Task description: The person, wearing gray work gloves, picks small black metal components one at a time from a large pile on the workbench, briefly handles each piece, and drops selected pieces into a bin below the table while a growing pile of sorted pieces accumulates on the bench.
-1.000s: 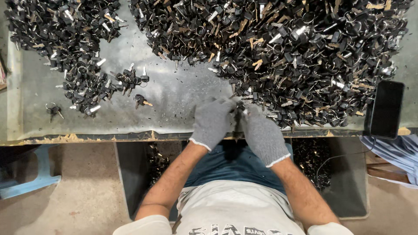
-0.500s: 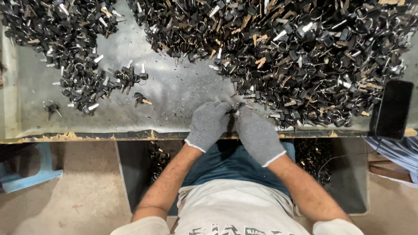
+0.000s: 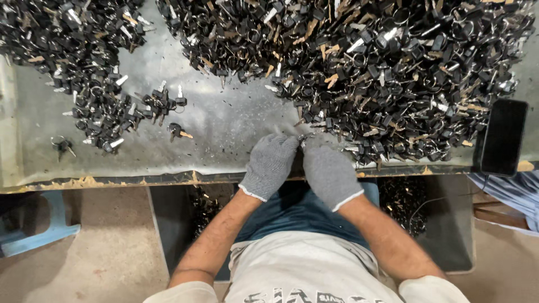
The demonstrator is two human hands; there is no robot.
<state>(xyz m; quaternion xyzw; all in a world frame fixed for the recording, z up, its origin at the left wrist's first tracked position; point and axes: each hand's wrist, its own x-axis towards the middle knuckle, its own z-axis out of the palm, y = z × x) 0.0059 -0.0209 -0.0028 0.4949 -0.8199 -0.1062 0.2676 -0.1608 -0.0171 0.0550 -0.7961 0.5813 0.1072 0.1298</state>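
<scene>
At table edge, two gloved hands — left hand, right hand

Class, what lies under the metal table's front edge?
Under the table edge, dark bins hold small black parts. The person's lap and arms cover the middle.

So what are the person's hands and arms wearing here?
Both the left hand and the right hand wear grey knitted work gloves with a thin pale edge at the cuff, ending at the wrist. The forearms are bare; short light-coloured sleeves show only at the bottom edge. No markings show on the gloves.
</scene>
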